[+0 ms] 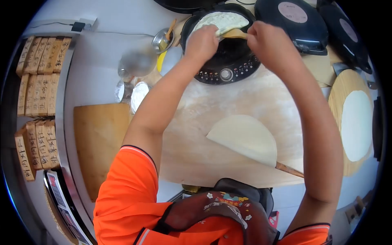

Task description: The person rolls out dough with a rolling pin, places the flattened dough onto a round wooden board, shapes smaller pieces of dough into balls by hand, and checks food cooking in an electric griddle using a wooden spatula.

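A pale half-round flatbread with green flecks lies at the far side of a black electric griddle. My left hand is closed at the flatbread's near left edge, its fingertips partly hidden. A flat wooden spatula reaches across the pan toward the bread, its end held in my closed right hand. Whether the spatula's tip is under the bread, I cannot tell. Nearer to me, a folded half-round sheet of dough rests on the floured board, with a thin wooden stick sticking out at its right corner.
Two closed black griddles stand at the back right. On the right, a round wooden board carries a white dough round. At left are a cutting board, a metal bowl, foil-covered containers and lettered wooden blocks.
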`<action>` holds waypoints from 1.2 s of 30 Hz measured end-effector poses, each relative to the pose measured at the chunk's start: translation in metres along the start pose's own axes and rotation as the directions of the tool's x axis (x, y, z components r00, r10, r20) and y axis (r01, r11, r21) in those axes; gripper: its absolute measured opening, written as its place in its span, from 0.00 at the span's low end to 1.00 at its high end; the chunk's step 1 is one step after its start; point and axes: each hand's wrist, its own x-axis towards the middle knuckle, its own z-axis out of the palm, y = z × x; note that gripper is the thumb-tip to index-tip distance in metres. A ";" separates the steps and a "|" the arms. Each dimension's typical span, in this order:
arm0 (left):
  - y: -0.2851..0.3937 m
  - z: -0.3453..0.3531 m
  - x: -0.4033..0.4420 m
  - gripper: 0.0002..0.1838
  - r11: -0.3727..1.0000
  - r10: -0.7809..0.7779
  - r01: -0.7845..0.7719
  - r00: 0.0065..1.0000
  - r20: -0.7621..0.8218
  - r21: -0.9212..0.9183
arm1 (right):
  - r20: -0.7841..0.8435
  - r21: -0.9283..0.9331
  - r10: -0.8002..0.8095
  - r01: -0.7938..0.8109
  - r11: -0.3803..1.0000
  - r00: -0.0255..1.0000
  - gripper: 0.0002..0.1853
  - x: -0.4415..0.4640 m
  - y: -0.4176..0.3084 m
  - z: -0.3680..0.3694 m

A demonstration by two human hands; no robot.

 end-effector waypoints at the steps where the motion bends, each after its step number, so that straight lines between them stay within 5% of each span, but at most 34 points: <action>1: -0.008 -0.006 0.009 0.15 0.999 0.042 -0.042 0.997 -0.061 -0.002 | 0.008 -0.040 0.009 -0.008 0.999 1.000 0.13 0.003 -0.002 -0.006; 4: -0.036 -0.024 0.044 0.19 0.997 -0.075 0.077 0.991 0.112 -0.017 | -0.050 -0.114 -0.014 0.008 0.993 0.999 0.13 0.009 0.019 -0.011; 11: -0.054 -0.076 0.089 0.22 0.998 -0.056 0.060 0.984 0.168 -0.016 | 0.079 -0.046 0.241 -0.238 0.970 0.967 0.12 -0.002 0.025 -0.007; 19: -0.013 -0.051 0.037 0.16 0.999 -0.020 0.015 0.985 0.170 0.031 | 0.198 0.292 0.384 -0.428 0.855 0.902 0.14 -0.009 0.023 0.003; 20: -0.011 -0.039 0.024 0.16 0.996 0.054 -0.041 0.983 0.175 -0.078 | 0.191 0.349 0.401 -0.444 0.825 0.896 0.15 -0.011 0.021 0.004; 21: 0.006 -0.041 0.015 0.19 0.995 0.003 0.030 0.944 0.329 -0.097 | 0.214 0.347 0.404 -0.456 0.820 0.889 0.15 -0.011 0.025 0.005; 24: 0.021 -0.043 -0.015 0.34 0.972 0.096 0.029 0.858 0.505 -0.235 | 0.151 0.319 0.312 -0.345 0.883 0.938 0.15 -0.014 0.028 0.013; 25: 0.015 -0.037 -0.020 0.32 0.960 0.115 0.029 0.864 0.490 -0.277 | 0.222 0.310 0.378 -0.433 0.847 0.899 0.16 -0.010 0.017 0.005; 29: 0.006 -0.023 -0.034 0.27 0.961 0.163 -0.062 0.914 0.371 -0.270 | 0.115 0.102 0.214 -0.226 0.969 0.970 0.15 0.008 0.033 0.025; 32: -0.005 -0.037 -0.018 0.26 0.969 0.165 -0.025 0.809 0.564 -0.247 | 0.154 -0.187 0.146 -0.116 0.975 0.977 0.14 0.009 0.026 0.000; 33: -0.025 -0.040 -0.005 0.25 0.965 0.193 -0.060 0.821 0.537 -0.255 | 0.118 -0.171 0.115 -0.094 0.981 0.986 0.13 0.004 0.019 -0.014; 35: -0.074 -0.051 0.022 0.24 0.902 -0.112 0.135 0.991 0.078 -0.410 | 0.054 -0.135 0.060 -0.053 0.989 0.997 0.12 -0.010 0.005 -0.040; 36: -0.095 -0.079 0.055 0.23 0.967 -0.177 0.181 0.983 0.040 -0.176 | 0.030 -0.081 -0.038 0.041 0.996 0.999 0.11 -0.011 0.000 -0.040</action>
